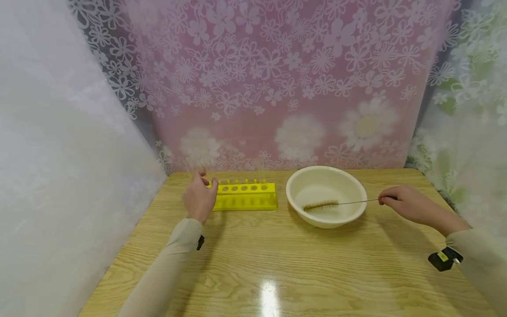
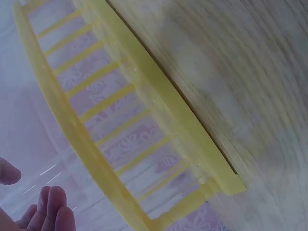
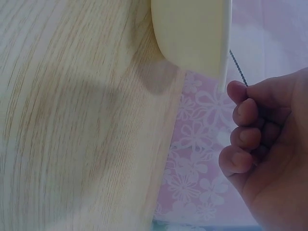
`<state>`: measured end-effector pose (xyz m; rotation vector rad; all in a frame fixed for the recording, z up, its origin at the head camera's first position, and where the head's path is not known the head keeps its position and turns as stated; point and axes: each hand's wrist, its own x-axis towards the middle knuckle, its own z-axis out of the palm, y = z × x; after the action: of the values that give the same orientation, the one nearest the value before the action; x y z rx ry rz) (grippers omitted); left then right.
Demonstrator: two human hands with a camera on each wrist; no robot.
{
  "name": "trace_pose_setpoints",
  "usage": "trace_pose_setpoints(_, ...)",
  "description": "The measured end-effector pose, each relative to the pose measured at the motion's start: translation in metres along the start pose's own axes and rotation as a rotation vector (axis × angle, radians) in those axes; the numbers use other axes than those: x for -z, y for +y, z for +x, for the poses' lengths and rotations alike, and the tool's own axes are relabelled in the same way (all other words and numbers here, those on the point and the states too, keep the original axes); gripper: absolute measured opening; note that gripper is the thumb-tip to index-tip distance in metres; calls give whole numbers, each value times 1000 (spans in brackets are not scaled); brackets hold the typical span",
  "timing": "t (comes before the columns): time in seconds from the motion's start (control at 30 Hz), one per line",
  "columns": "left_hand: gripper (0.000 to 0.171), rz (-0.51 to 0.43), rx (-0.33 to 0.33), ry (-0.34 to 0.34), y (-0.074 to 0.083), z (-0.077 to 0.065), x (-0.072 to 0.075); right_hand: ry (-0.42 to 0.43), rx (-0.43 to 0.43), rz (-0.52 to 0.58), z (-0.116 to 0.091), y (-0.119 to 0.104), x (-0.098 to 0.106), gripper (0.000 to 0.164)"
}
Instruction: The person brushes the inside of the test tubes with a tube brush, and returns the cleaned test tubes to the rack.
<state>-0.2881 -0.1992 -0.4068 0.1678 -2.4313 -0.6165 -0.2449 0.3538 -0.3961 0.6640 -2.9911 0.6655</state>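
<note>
A test tube brush lies with its bristles inside the cream basin, its wire handle crossing the right rim. My right hand pinches the end of that wire between thumb and forefinger, the other fingers curled, as the right wrist view shows. My left hand is at the left end of a yellow test tube rack. In the left wrist view its thumb and fingers stand apart beside clear test tubes. Another clear test tube stands at the rack's right end.
Everything stands on a wood-grain table. A pink flowered curtain hangs behind its far edge, and pale sheets hang at both sides. The rack is left of the basin, with a gap between them.
</note>
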Motion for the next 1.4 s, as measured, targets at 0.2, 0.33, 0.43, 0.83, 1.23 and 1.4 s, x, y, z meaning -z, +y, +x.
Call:
trace_pose_setpoints(0.2, 43, 172, -46, -80, -2, 0, -3, 1, -5, 6, -1, -1, -1, 21)
trace_pose_setpoints(0.33, 46, 251, -65, -134, -2, -1, -5, 0, -10, 16, -1, -1, -2, 21)
trace_pose_setpoints(0.43, 47, 280, -69, -147, -1, -1, -6, -4, -13, 17, -1, -1, -2, 22)
trace_pose_setpoints(0.83, 44, 278, -47, -132, 3, 6, -6, -26, -39, 60, -1, -7, 0, 25)
trace_pose_setpoints(1.23, 41, 217, -46, -87, 3, 6, -8, 6, -51, 87, -2, -5, -2, 27)
trace_pose_setpoints(1.4, 41, 204, -34, -105, 2, 5, -8, 9, -71, 122, -3, -3, -2, 30)
